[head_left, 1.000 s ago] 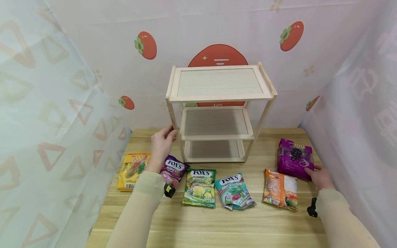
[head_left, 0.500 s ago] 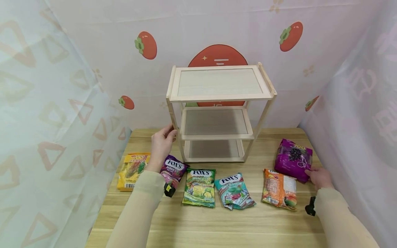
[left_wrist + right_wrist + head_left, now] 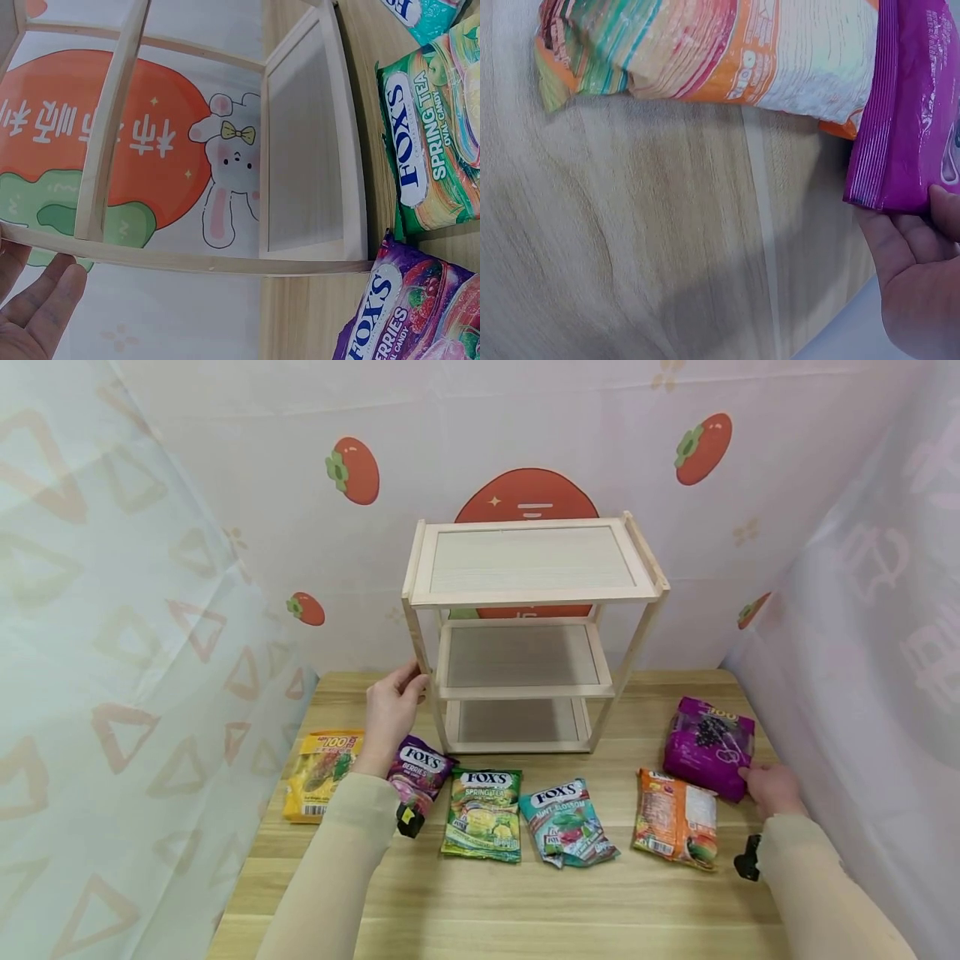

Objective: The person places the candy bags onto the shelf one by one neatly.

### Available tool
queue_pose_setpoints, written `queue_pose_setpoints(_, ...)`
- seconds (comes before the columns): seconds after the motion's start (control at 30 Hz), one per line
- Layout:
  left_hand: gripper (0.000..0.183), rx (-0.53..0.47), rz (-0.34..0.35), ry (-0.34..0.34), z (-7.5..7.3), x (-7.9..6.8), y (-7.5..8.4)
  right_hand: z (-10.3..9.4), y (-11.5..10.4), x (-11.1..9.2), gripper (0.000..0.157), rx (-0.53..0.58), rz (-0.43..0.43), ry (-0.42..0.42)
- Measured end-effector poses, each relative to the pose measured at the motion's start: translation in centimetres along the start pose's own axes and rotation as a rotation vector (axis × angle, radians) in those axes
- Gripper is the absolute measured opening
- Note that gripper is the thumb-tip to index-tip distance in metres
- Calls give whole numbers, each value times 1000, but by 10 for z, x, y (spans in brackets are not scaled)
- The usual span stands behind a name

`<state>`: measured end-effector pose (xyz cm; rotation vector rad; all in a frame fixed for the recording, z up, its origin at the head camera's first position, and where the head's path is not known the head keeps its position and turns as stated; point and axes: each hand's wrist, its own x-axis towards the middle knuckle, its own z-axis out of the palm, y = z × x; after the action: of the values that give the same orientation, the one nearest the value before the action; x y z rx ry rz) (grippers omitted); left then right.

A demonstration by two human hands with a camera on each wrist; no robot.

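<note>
In the head view a pale wooden three-tier shelf stands at the back middle of the table. My left hand holds its left front post, fingertips at the wood. At the right, my right hand pinches the lower right corner of a purple candy bag with a grape picture. The right wrist view shows the thumb on top of that bag and fingers beneath its edge. An orange candy bag lies just left of the purple one.
Along the table front lie a yellow candy bag, a purple Fox's Berries bag, a green Spring Tea bag and a teal Mint Blossom bag. Printed cloth walls enclose the table at back and sides.
My right hand and the purple bag have shifted slightly left, and the bag's face has tilted a little. The orange bag moved barely left. My left hand stays at the post.
</note>
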<state>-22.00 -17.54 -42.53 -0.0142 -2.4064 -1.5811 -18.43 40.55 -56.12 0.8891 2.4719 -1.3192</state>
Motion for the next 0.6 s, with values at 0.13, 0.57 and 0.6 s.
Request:
queue_pose_setpoints(0.13, 38, -2, 1, -1, 0, 0, 0, -1, -2, -4, 56, 20, -12, 6)
queue_pose_setpoints(0.57, 38, -9, -9, 5, 1, 0, 1, -2, -3, -4, 53, 30, -59, 22)
queue_pose_setpoints(0.6, 39, -8, -9, 4, 0, 0, 1, -2, -3, -4, 53, 27, -63, 20)
